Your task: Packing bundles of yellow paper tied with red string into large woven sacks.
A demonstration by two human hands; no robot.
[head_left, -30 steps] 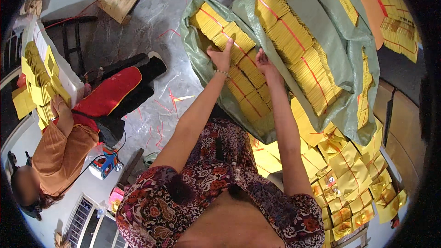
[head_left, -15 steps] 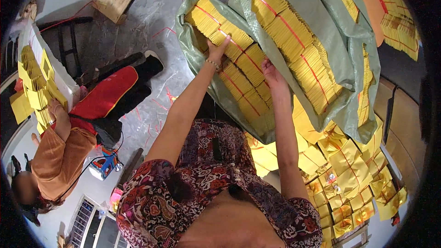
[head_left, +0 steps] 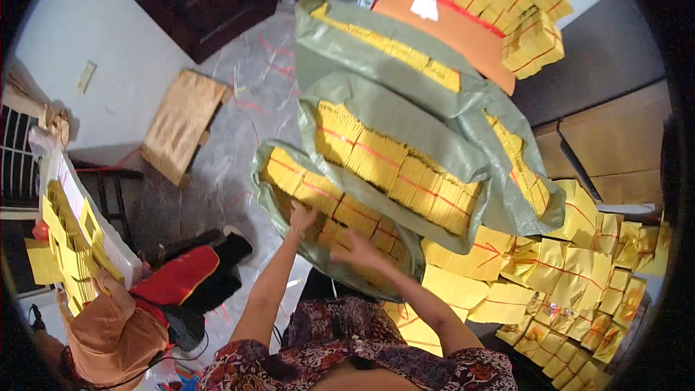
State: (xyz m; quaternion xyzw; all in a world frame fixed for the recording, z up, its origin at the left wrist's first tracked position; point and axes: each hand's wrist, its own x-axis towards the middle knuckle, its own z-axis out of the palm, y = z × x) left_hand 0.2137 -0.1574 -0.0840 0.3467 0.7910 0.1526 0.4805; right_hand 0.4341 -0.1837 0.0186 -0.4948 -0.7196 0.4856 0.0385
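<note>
Left hand [head_left: 300, 217] laid flat, fingers [head_left: 298, 208] spread and open, on bundled yellow paper stacks tied with red string [head_left: 318, 199] inside the nearest green woven plastic sack [head_left: 279, 210]; nothing gripped, palm simply pressing on the top of the bundles. Right hand [head_left: 356, 250] just beside it, toward the person's right, fingers [head_left: 346, 237] extended and loosely open, resting on the same layer of yellow bundles at the sack's near end; no bundle clasped there either. Beyond both sets of fingertips, a second open green woven sack [head_left: 405, 119] showing a long row of identical yellow string-tied stacks [head_left: 394, 166], and farther still a third green sack [head_left: 376, 65] lying against an orange cardboard box [head_left: 441, 29] topped with more yellow bundles [head_left: 525, 22]. To the right of the right fingers, a loose heap of folded yellow paper packets [head_left: 572, 275] spread over the surface. To the left of the left fingers, grey floor with a flat brown cardboard piece [head_left: 181, 123], and lower left another person in an orange garment [head_left: 108, 333] beside a white tray of yellow sheets [head_left: 69, 239].
</note>
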